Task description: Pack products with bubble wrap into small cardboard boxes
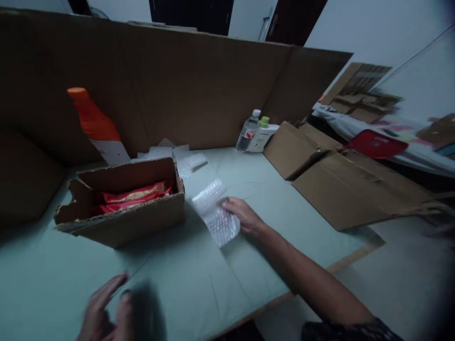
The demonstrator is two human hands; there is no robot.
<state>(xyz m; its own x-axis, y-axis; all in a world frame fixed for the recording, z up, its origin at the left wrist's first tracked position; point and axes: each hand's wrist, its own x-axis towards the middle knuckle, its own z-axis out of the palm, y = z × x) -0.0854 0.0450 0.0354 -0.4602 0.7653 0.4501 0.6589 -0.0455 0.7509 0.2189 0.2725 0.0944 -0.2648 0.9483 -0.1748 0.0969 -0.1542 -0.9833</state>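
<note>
My right hand [241, 214] reaches across the pale green table [270, 199] and pinches the edge of a sheet of bubble wrap [215, 212], which is partly rolled at its far end. Left of the wrap stands an open cardboard box [124, 222] with red snack packets [135, 196] inside. My left hand [103, 310] hovers low near the table's front edge, blurred, its fingers stretched out and holding nothing.
A tall orange and white bottle [97, 128] leans behind the box. More bubble wrap pieces [177, 158] lie at the back. A water bottle [248, 131] and a white container with a green cap [263, 132] stand by flattened cardboard boxes [341, 180] on the right. A cardboard wall [177, 80] lines the back.
</note>
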